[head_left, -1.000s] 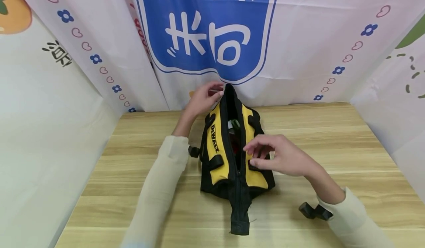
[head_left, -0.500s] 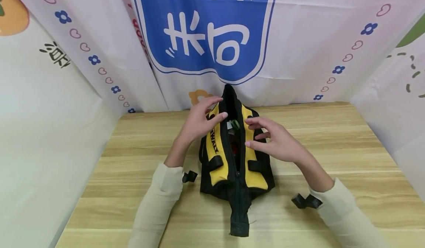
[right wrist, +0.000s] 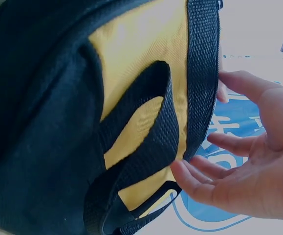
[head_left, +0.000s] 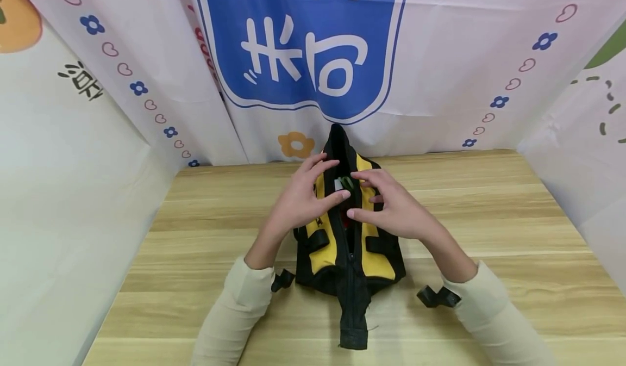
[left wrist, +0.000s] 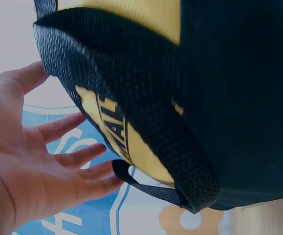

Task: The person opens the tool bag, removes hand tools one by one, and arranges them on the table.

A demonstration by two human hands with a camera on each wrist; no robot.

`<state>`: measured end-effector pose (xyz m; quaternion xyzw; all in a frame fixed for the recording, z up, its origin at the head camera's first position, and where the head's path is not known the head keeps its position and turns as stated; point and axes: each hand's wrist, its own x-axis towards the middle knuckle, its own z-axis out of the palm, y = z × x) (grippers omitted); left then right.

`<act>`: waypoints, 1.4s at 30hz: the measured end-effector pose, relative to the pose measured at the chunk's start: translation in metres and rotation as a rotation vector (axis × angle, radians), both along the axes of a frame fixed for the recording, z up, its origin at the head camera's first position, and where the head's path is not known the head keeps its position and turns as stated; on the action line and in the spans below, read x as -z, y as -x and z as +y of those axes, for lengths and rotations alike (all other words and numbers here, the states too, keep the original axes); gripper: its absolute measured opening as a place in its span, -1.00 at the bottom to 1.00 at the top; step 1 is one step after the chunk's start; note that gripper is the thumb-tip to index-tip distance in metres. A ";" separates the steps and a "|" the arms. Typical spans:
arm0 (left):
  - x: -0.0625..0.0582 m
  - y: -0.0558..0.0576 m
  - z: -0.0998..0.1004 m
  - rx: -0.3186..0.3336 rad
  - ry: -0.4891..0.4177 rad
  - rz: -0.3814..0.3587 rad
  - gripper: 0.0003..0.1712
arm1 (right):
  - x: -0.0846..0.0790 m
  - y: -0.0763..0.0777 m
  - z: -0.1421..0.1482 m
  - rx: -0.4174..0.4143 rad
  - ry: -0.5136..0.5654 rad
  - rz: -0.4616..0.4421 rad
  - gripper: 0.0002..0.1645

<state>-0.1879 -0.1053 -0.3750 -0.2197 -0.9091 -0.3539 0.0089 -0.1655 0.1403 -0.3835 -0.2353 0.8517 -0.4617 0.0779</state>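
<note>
A person's left hand (head_left: 299,197) and right hand (head_left: 400,205) are hovering with fingers apart, holding nothing, above an open yellow-and-black bag (head_left: 364,253) that is sitting between and below them, seemingly lining up for a next move calling for narrowing fingers onto its edges.

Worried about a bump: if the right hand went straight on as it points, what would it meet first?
Probably the left hand, facing it over the open bag; depth is unclear, so the right hand might brush the bag first.
</note>
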 end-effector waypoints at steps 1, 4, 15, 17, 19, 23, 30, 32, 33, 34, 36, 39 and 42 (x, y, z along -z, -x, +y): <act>0.000 -0.001 0.001 -0.005 0.010 -0.008 -0.18 | 0.000 0.000 -0.001 0.005 -0.009 0.004 -0.05; 0.002 -0.003 0.003 -0.008 0.033 -0.021 -0.19 | 0.000 -0.002 -0.002 0.012 -0.030 0.006 -0.06; -0.005 -0.009 -0.017 0.035 0.028 0.007 -0.38 | -0.003 -0.008 0.006 0.029 -0.039 -0.001 -0.23; -0.007 -0.011 -0.022 0.043 0.040 0.013 -0.42 | -0.004 -0.010 0.008 0.047 -0.049 0.001 -0.24; -0.009 -0.013 -0.026 0.043 0.051 0.010 -0.44 | -0.005 -0.011 0.008 0.066 -0.060 0.004 -0.24; -0.013 -0.018 -0.033 0.025 0.078 -0.008 -0.37 | -0.005 -0.014 0.008 0.095 -0.085 0.008 -0.23; -0.015 -0.026 -0.027 -0.044 0.101 -0.014 -0.36 | -0.004 -0.015 0.004 0.129 -0.113 0.037 -0.22; -0.014 -0.028 -0.021 -0.073 0.102 0.001 -0.34 | -0.004 -0.016 0.002 0.140 -0.104 0.049 -0.24; -0.014 -0.028 -0.019 -0.084 0.101 0.006 -0.33 | -0.004 -0.016 0.001 0.145 -0.100 0.056 -0.25; -0.014 -0.029 -0.017 -0.090 0.101 0.013 -0.31 | -0.004 -0.016 0.000 0.150 -0.098 0.061 -0.26; -0.014 -0.030 -0.016 -0.094 0.101 0.021 -0.29 | -0.004 -0.016 0.000 0.155 -0.088 0.062 -0.27; -0.014 -0.030 -0.019 -0.085 0.091 -0.001 -0.29 | -0.004 -0.017 0.001 0.154 -0.087 0.066 -0.26; -0.013 -0.030 -0.027 -0.055 0.073 -0.029 -0.30 | -0.002 -0.017 0.003 0.154 -0.081 0.060 -0.22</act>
